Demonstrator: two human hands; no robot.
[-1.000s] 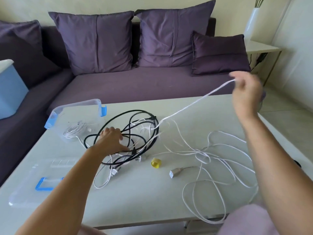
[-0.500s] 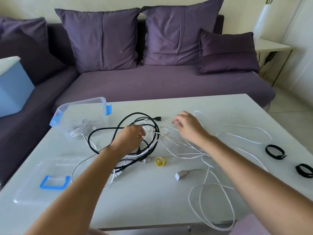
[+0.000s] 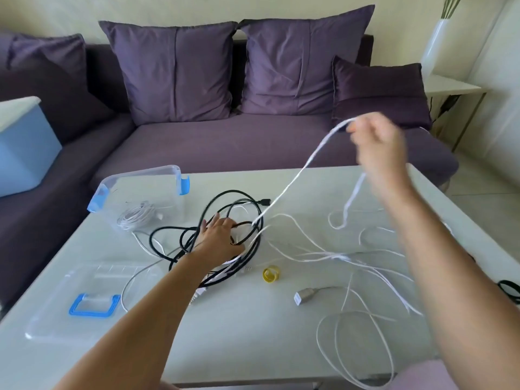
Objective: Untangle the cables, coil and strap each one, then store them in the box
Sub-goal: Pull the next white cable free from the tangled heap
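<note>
Tension runs along the white cable: the right hand, down at the black tangle a moment ago, has risen above it, pinching that cable, while the left hand lies spread flat on the tangle. The box stands just left of the tangle. Untangling advances; coiling waits.

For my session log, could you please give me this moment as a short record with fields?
left hand: rests on the black cable tangle
right hand: raised, pinching the white cable
box: open, holds a coiled cable
lid: off, on the table
loose: yellow roll beside the tangle
stage: untangling; white cable not yet coiled
</note>
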